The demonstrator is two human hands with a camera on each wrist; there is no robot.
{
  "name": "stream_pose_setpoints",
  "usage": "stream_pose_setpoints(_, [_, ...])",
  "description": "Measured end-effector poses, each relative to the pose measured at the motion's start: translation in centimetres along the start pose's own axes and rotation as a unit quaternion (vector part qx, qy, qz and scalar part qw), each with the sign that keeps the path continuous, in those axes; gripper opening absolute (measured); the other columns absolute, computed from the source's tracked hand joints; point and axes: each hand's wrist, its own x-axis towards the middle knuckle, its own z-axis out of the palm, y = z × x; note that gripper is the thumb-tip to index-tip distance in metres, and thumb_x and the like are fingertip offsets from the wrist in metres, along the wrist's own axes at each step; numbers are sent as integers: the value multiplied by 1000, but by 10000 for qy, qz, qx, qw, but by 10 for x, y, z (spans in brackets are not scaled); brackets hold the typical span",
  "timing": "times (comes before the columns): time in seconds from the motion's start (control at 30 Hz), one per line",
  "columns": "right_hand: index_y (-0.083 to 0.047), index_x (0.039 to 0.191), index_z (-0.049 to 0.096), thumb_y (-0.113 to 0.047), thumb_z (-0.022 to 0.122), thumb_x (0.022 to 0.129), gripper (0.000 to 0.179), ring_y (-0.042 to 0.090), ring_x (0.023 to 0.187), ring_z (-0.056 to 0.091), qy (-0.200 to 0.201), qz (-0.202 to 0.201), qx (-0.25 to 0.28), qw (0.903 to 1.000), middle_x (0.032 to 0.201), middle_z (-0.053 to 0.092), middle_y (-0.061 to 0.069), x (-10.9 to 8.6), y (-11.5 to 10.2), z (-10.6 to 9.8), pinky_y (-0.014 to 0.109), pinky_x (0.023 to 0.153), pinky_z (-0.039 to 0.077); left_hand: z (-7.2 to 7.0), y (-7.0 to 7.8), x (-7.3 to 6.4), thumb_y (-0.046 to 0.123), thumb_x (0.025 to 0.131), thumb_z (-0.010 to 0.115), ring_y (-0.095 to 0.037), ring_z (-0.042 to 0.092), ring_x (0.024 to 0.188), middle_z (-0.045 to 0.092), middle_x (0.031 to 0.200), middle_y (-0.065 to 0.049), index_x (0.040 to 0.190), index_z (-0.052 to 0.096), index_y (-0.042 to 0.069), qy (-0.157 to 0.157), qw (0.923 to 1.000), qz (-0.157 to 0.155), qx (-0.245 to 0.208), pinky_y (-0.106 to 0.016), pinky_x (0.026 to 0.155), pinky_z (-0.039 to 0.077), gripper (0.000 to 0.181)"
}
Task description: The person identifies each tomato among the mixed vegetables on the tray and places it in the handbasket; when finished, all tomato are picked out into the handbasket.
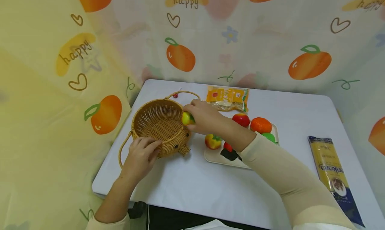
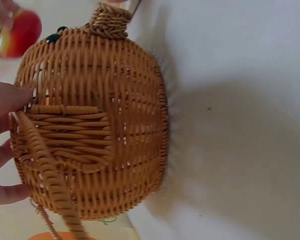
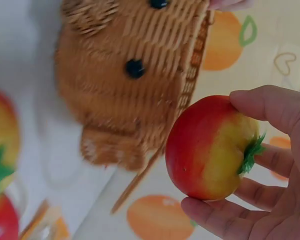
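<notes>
A round wicker basket [image 1: 163, 106] with an animal face and two looped handles stands at the table's left, its woven bottom in sight. My left hand [image 1: 142, 154] grips its near rim; in the left wrist view the fingers [image 2: 12, 192] lie at the rim beside a handle [image 2: 55, 182]. My right hand [image 1: 204, 116] holds a red-and-yellow toy fruit [image 3: 207, 150] with a green leafy top, between thumb and fingers. In the head view this fruit overlaps the basket's right rim, above the face's dark eyes [image 3: 135, 69].
A cream tray [image 1: 222, 159] holds another red-and-yellow fruit [image 1: 213, 141], a red one [image 1: 240, 119], an orange one [image 1: 261, 125], a green one [image 1: 269, 136] and a dark piece [image 1: 231, 154]. Behind lies a yellow food packet [image 1: 227, 98]; at right, a long gold-and-blue packet [image 1: 334, 176].
</notes>
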Motion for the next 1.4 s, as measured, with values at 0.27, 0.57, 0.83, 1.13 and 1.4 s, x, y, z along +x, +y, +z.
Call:
stream_pose_setpoints(0.27, [-16,141,57,-31,75,91,55,24,106,56,-127,-508,-49,9986,128,56,10,46,-36,9,34,87,52,-18,-4,5,-3,75,86,-31,62,96,71,102,-9,108,79,7,-649,9978,-36,-150,-45,83,53,35])
stream_pose_setpoints(0.57, [-17,143,56,-35,73,93,56,23,109,56,-643,-610,-749,9932,127,58,9,72,-51,31,38,95,49,-24,-6,5,-2,79,85,-31,62,101,71,107,-9,112,78,7,-973,9951,-81,-180,-47,86,53,35])
stream_pose_setpoints(0.83, [-20,151,50,-34,71,96,60,31,129,50,-1100,-370,-869,9894,147,49,12,72,-53,39,40,101,50,-24,-7,6,0,80,84,-31,63,102,71,107,-8,112,78,8,-1105,9935,-224,-142,-48,87,54,33])
stream_pose_setpoints(1.13, [-22,152,49,-42,73,94,66,31,136,45,-520,-437,-457,9966,151,46,11,48,-35,17,44,109,47,-21,-8,5,2,79,85,-30,63,99,71,104,-7,110,78,9,-1043,9943,-169,-165,-49,84,52,33])
stream_pose_setpoints(1.4, [-20,152,50,-40,75,92,67,32,134,46,-476,109,-184,9986,149,47,11,16,2,3,47,110,46,-21,-9,4,1,78,85,-32,63,99,72,104,-9,111,78,9,-890,9958,-108,-208,-51,87,52,35])
